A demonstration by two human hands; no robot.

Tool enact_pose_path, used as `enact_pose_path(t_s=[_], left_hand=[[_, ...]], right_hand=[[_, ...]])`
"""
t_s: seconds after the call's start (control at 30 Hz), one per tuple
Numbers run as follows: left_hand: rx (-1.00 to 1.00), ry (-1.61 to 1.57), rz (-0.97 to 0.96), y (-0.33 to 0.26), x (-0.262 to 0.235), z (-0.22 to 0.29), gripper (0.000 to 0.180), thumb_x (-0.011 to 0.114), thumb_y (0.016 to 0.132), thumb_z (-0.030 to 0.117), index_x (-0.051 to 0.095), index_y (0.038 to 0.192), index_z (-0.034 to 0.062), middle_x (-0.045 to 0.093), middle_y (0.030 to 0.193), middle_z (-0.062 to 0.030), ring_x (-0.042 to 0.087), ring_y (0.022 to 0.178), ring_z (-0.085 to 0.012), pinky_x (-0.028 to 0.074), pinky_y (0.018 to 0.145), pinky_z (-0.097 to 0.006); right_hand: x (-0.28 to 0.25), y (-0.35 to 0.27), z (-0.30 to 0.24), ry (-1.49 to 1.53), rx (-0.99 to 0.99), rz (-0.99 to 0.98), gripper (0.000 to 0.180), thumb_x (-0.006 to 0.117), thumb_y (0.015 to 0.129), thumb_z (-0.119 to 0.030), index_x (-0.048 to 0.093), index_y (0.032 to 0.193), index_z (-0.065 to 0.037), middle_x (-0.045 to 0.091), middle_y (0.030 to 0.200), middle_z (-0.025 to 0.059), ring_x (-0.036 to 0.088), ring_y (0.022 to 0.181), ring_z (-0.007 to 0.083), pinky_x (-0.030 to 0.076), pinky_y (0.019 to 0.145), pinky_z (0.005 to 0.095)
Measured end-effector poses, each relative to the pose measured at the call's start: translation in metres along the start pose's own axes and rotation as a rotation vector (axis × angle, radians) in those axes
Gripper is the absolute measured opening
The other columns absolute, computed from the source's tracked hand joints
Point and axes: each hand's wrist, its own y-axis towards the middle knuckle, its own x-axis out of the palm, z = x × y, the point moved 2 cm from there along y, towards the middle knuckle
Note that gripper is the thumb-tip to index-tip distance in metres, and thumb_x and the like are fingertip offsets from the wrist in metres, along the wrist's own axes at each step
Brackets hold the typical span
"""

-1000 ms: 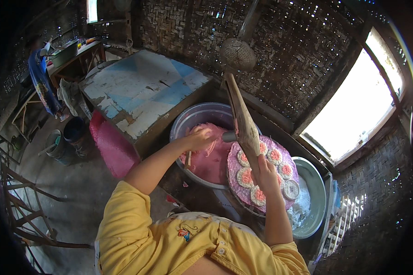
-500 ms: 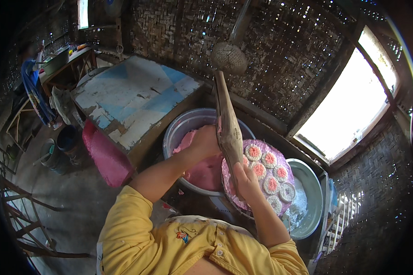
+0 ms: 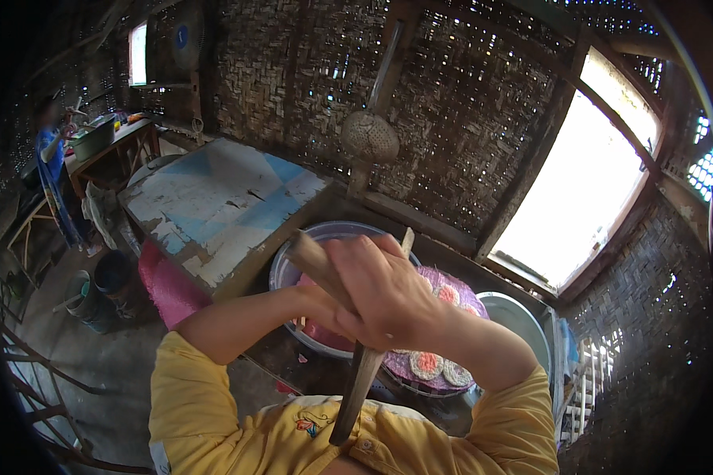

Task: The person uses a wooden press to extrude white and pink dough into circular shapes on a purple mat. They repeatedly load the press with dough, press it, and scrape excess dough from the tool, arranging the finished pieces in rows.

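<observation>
A two-armed wooden press is held over the tubs, one of its bars slanting up to the left and another pointing down toward my shirt. My right hand wraps around it from above. Just below and left of that, my left hand closes on the same tool, though its fingers are mostly hidden behind the right. Beneath them is a grey-purple basin with pink dough inside, partly covered by my arms. To its right, a round purple tray carries several white rings of strands with pink centres.
A green basin stands beyond the tray, beside the bright window. Left of the tubs is a worn blue-and-white tabletop with a pink sheet hanging below. Buckets sit on the floor. Another person is far left.
My left hand has come up from the pink dough to the press. My right hand has moved up and over it. The press has tilted, its bars now spread apart.
</observation>
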Motion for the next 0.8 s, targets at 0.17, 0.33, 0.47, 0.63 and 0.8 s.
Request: enact_pose_path(t_s=[0.17, 0.33, 0.47, 0.63, 0.8], left_hand=[[-0.164, 0.239, -0.215, -0.029, -0.041, 0.039, 0.037, 0.061, 0.077, 0.051, 0.065, 0.096, 0.0195, 0.067, 0.084, -0.0107, 0.065, 0.08, -0.0286, 0.051, 0.071, -0.039], [-0.232, 0.45, -0.017, -0.083, -0.08, 0.045, 0.035, 0.067, 0.07, 0.043, 0.064, 0.096, 0.0193, 0.066, 0.079, -0.0087, 0.065, 0.076, -0.0281, 0.051, 0.067, -0.04], [-0.194, 0.156, 0.411, -0.118, -0.089, -0.006, 0.038, 0.075, 0.062, 0.032, 0.066, 0.092, 0.0125, 0.064, 0.082, -0.0117, 0.064, 0.074, -0.0285, 0.05, 0.068, -0.037], [-0.076, -0.521, 0.255, -0.113, -0.063, -0.04, 0.048, 0.071, 0.074, 0.025, 0.054, 0.114, 0.0067, 0.048, 0.124, -0.0198, 0.055, 0.105, -0.0265, 0.044, 0.089, -0.036], [0.218, -1.245, 0.772, -0.111, -0.071, -0.035, 0.064, 0.069, 0.079, 0.03, 0.04, 0.133, 0.0146, 0.019, 0.146, -0.0201, 0.024, 0.132, -0.0357, 0.024, 0.105, -0.051]], right_hand=[[-0.017, -0.016, 0.01, 0.404, 0.503, -0.121, 0.057, 0.066, 0.07, -0.008, 0.033, 0.116, -0.005, 0.057, 0.071, 0.0048, 0.06, 0.062, 0.0138, 0.047, 0.055, 0.028], [-0.048, -0.036, 0.049, 0.503, 0.704, 0.041, 0.071, 0.062, 0.065, -0.003, 0.027, 0.127, -0.006, 0.054, 0.07, 0.0042, 0.054, 0.056, 0.0127, 0.044, 0.052, 0.0262], [-0.08, -0.067, 0.08, 0.673, 0.857, 0.69, 0.063, 0.054, 0.071, -0.002, 0.032, 0.129, -0.005, 0.053, 0.072, 0.0051, 0.052, 0.062, 0.0149, 0.043, 0.056, 0.0276], [-0.04, -0.059, 0.089, 0.624, 0.54, 1.385, 0.033, 0.057, 0.078, -0.006, 0.044, 0.109, -0.001, 0.053, 0.076, 0.0071, 0.055, 0.068, 0.0174, 0.047, 0.062, 0.0301], [0.037, -0.005, 0.06, 0.924, 0.633, 1.37, 0.029, 0.057, 0.084, -0.008, 0.037, 0.106, -0.006, 0.057, 0.082, 0.0106, 0.06, 0.081, 0.0231, 0.051, 0.062, 0.0322]])
